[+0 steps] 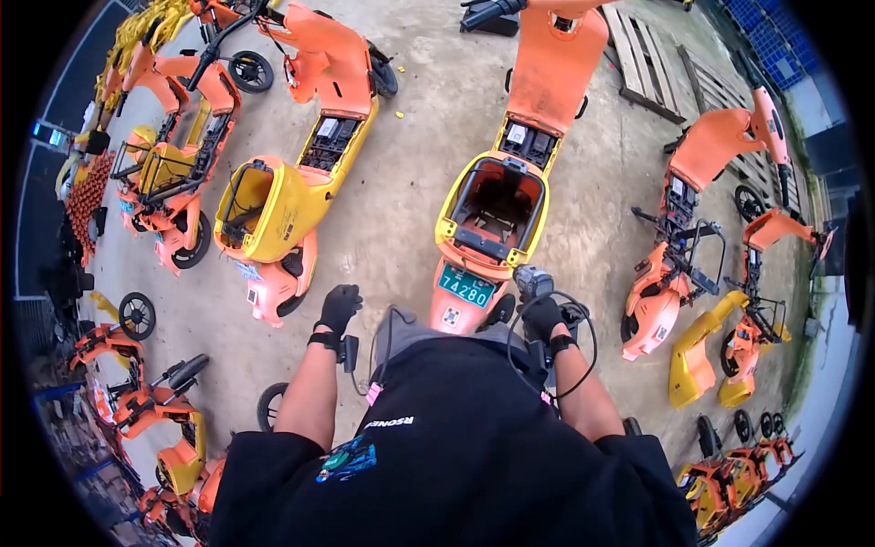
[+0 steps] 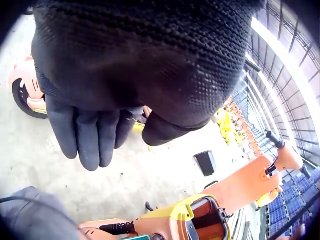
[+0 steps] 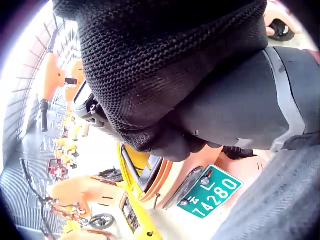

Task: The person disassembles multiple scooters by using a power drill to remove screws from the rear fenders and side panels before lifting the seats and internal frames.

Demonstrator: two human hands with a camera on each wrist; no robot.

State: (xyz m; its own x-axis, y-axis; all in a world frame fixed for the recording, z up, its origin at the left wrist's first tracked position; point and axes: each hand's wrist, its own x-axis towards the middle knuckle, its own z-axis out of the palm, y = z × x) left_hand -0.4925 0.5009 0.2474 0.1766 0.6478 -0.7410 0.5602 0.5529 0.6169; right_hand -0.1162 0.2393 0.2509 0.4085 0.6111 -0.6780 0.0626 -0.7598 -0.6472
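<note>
An orange and yellow electric scooter [image 1: 510,82] stands directly in front of the person, its storage compartment uncovered. A green number plate [image 1: 465,285] is on its rear. Beside that plate, the gloved right hand [image 1: 544,317] grips a cordless power drill [image 1: 533,281] by its handle. In the right wrist view the fingers wrap round the drill's dark body [image 3: 235,97], and the glove hides part of it. The gloved left hand [image 1: 340,308] hangs free to the left of the scooter. Its fingers [image 2: 88,137] extend loosely and hold nothing.
Another orange and yellow scooter [image 1: 292,201] stands to the left, with more stripped scooters [image 1: 169,173] beyond. On the right are a partly dismantled scooter [image 1: 661,283] and a loose yellow body panel [image 1: 693,360]. Wooden pallets [image 1: 643,64] lie at the back right. A cable loops near the right arm.
</note>
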